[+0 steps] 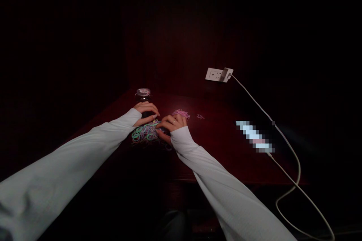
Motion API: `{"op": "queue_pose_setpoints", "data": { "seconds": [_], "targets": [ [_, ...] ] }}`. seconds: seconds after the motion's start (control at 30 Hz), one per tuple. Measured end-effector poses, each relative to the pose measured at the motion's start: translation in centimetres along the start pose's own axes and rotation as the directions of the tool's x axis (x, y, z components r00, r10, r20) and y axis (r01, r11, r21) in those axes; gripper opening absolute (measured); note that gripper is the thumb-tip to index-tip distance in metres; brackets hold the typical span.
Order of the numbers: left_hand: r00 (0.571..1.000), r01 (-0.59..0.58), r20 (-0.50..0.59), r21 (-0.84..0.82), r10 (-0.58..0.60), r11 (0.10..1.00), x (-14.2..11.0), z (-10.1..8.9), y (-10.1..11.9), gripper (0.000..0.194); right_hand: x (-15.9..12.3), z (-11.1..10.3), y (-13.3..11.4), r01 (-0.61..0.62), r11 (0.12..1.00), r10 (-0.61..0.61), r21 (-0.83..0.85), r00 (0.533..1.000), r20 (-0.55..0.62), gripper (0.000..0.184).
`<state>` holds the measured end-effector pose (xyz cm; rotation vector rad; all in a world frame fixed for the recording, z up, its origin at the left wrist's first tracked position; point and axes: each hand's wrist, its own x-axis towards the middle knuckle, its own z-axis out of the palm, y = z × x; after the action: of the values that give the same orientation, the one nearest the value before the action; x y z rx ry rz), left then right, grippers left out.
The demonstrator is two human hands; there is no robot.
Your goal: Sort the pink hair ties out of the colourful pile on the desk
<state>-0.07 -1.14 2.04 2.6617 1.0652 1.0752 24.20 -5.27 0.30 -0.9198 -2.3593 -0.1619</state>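
A loose pile of small coloured elastic bands (145, 134), mostly green and purple, lies on the dark red table. At its upper edge is my left hand (145, 111), its thumb and finger curled so that the tips come close together; what is between them is too small to tell. Over the right side of the pile, my right hand (173, 123), with a ring on one finger, has thumb and index close together among the bands. Whatever it pinches cannot be made out. Beyond my right hand sits a smaller heap of pink bands (181, 113).
Behind my left hand stands a lidded jar (143, 93). A few pink bands (200, 116) lie apart to the right. A blurred-out phone (254, 136) rests on the right, its white cable (296, 158) running to a wall socket (216, 75). The surroundings are very dark.
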Motion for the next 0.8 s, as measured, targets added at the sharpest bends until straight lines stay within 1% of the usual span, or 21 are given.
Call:
{"op": "queue_pose_setpoints", "data": {
  "seconds": [0.1, 0.2, 0.37, 0.5, 0.67, 0.8],
  "targets": [
    [1.0, 0.02, -0.002, 0.011, -0.02, 1.0, 0.0, -0.1, 0.2, 0.031, 0.0, 0.1, -1.0, -0.014, 1.0, 0.014, -0.001, 0.999, -0.033, 0.024],
    [1.0, 0.022, -0.011, 0.02, -0.022, 1.0, 0.0, -0.1, 0.1, 0.031, 0.1, 0.2, -1.4, -0.022, 1.0, 0.022, 0.0, 1.0, -0.014, 0.023],
    [1.0, 0.025, -0.008, 0.028, -0.025, 0.999, 0.1, 0.0, 0.0, 0.029, 0.1, 0.4, -1.3, -0.043, 0.999, 0.043, 0.023, 0.999, 0.022, 0.024],
    [0.999, 0.026, 0.019, 0.024, -0.026, 0.999, 0.0, 0.1, 0.1, 0.03, 0.0, 0.4, -1.1, -0.076, 0.996, 0.074, 0.037, 0.996, 0.047, 0.026],
    [0.998, 0.039, 0.055, 0.038, -0.041, 0.999, 0.0, 0.1, 0.1, 0.034, 0.1, 0.5, -1.0, -0.136, 0.988, 0.133, 0.073, 0.99, 0.042, 0.015],
    [0.998, 0.029, 0.051, 0.035, -0.031, 0.999, 0.1, 0.2, 0.1, 0.034, 0.2, 0.7, -0.7, -0.189, 0.976, 0.191, 0.107, 0.982, -0.005, 0.011]
  ]
}}
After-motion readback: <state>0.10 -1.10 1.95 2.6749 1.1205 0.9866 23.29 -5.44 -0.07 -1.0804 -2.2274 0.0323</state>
